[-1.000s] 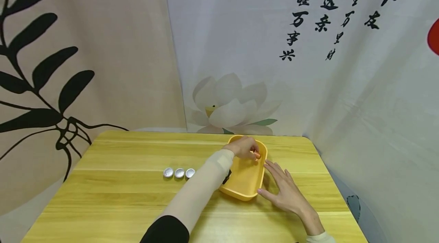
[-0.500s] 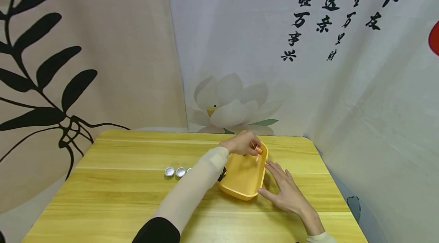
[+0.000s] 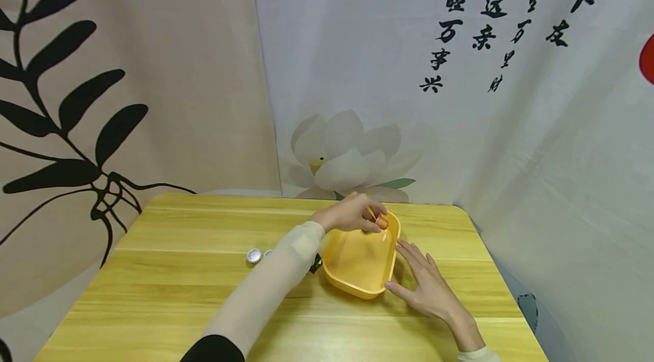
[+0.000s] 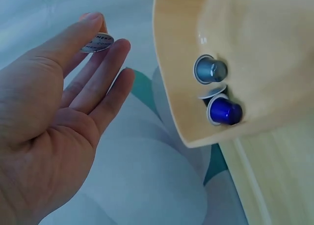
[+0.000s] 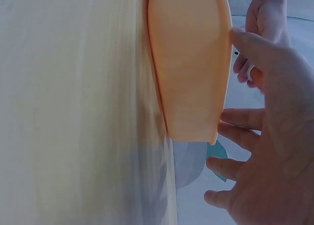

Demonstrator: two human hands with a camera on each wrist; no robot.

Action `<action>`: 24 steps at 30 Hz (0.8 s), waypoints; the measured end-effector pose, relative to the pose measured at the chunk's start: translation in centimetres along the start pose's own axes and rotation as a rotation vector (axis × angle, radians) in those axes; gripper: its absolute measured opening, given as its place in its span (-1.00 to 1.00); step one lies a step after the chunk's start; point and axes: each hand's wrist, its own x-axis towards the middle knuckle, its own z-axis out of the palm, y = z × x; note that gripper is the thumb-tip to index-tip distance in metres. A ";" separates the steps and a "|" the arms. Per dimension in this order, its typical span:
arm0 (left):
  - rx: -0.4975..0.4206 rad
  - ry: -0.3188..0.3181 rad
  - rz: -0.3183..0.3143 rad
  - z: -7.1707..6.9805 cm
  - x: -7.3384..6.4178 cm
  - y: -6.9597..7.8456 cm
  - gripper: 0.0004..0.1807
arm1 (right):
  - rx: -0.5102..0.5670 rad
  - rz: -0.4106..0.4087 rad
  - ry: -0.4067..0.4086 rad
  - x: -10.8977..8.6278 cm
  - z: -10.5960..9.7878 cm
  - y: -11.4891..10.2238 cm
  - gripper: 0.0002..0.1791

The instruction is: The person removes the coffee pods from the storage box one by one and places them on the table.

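My left hand (image 3: 351, 213) pinches an orange coffee capsule (image 3: 381, 222) between thumb and fingers, over the far end of a yellow plastic box (image 3: 357, 262). The printed lid of that capsule shows in the left wrist view. Inside the box, at one corner, lie a grey-blue capsule (image 4: 212, 70), a dark capsule (image 4: 214, 93) seen mostly by its lid, and a blue capsule (image 4: 226, 111). My right hand (image 3: 426, 282) has its fingers spread along the box's right side, with thumb and fingertips at the rim (image 5: 226, 63).
On the table left of the box, silver-lidded capsules (image 3: 254, 256) stand in a row, partly hidden by my left forearm (image 3: 271, 282). The wood-grain table (image 3: 153, 294) ends at a printed cloth backdrop (image 3: 347, 67).
My left hand has risen and drawn to the left from inside the box, with the orange capsule in its fingers. The forearm now covers more of the silver-lidded row. My right hand stays put.
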 end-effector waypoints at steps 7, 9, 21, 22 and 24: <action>-0.007 0.048 0.030 -0.8 -2.2 0.2 -0.60 | -0.021 -0.018 0.018 -0.1 0.1 -0.2 0.05; -0.002 0.057 0.038 -1.0 -2.7 0.0 -0.63 | -0.017 -0.016 0.015 0.0 0.1 -0.2 0.05; 0.003 0.085 0.058 -1.7 -6.1 -0.3 -0.55 | -0.002 -0.019 0.016 -0.1 0.2 0.1 0.05; 0.007 0.089 0.055 -1.8 -6.4 -0.3 -0.55 | -0.002 -0.019 0.016 -0.1 0.2 0.1 0.05; 0.008 0.095 0.048 -2.0 -7.1 -0.3 -0.56 | -0.003 -0.019 0.017 -0.1 0.2 0.1 0.05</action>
